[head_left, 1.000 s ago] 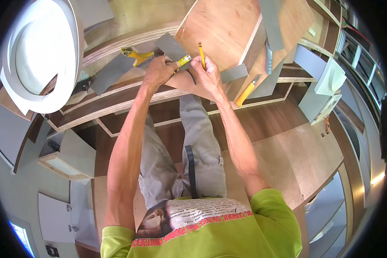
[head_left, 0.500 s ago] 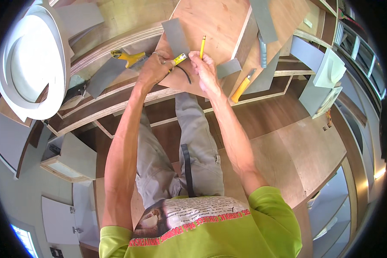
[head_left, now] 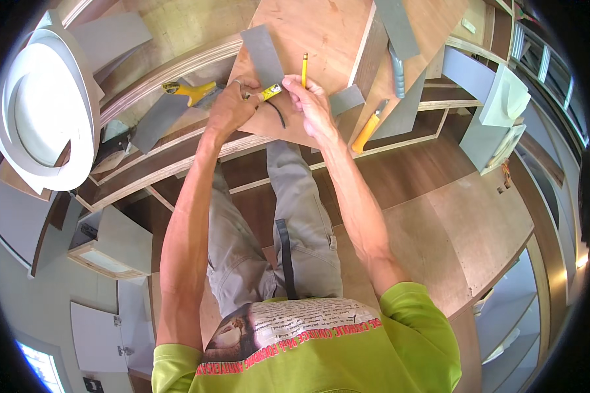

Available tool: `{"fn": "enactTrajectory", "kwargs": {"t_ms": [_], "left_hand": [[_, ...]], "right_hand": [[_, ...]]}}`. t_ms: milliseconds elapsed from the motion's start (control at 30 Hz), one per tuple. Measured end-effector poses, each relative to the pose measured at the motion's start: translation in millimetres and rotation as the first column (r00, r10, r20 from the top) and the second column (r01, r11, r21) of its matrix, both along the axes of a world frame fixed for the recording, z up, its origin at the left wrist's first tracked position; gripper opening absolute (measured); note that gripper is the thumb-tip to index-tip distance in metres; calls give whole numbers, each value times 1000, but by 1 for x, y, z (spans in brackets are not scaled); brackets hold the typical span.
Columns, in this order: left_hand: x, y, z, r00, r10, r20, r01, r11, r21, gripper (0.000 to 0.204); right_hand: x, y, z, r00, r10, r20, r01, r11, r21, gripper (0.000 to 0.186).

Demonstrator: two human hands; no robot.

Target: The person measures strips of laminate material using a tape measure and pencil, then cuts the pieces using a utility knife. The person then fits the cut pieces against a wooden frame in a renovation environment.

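Observation:
My left hand point(head_left: 233, 108) is closed on a yellow tape measure point(head_left: 271, 91), over a plywood board point(head_left: 314, 36). My right hand point(head_left: 311, 105) pinches an upright yellow pencil point(head_left: 305, 65), just right of the tape's end. A grey strip point(head_left: 261, 52) lies on the board above the tape, and a dark curved cord or strip point(head_left: 280, 114) below it. A smaller grey piece point(head_left: 347, 99) rests right of my right hand. A yellow-handled tool point(head_left: 367, 131) and a grey-handled tool point(head_left: 396, 69) lie farther right. A yellow-gripped tool point(head_left: 196, 92) sits left of my left hand.
A white oval rim piece point(head_left: 78, 111) stands at the left. Plywood shelving point(head_left: 449, 105) runs under the board, over a plywood platform point(head_left: 426, 229). An open white cabinet door point(head_left: 92, 334) is at lower left, a small box cabinet point(head_left: 111, 242) above it, an aluminium ladder point(head_left: 544, 72) at upper right.
The view has shifted slightly. My left hand, still holding the tape, has moved a little left, uncovering more of the upper grey strip. The pencil stays in my right hand.

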State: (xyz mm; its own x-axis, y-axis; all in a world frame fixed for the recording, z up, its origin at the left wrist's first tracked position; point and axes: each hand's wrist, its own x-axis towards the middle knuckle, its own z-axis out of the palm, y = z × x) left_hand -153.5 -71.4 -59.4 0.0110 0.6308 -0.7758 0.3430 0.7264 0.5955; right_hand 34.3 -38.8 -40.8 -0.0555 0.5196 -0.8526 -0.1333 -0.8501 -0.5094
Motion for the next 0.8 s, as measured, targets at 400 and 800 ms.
{"fn": "enactTrajectory", "kwargs": {"t_ms": [400, 800], "left_hand": [[0, 6, -4, 972, 93, 216, -75, 993, -91, 23], [-3, 15, 15, 983, -155, 102, 164, 982, -93, 26]], "right_hand": [[19, 34, 6, 926, 376, 24, -377, 925, 46, 28], [-17, 92, -3, 677, 696, 239, -736, 644, 210, 32]]}}
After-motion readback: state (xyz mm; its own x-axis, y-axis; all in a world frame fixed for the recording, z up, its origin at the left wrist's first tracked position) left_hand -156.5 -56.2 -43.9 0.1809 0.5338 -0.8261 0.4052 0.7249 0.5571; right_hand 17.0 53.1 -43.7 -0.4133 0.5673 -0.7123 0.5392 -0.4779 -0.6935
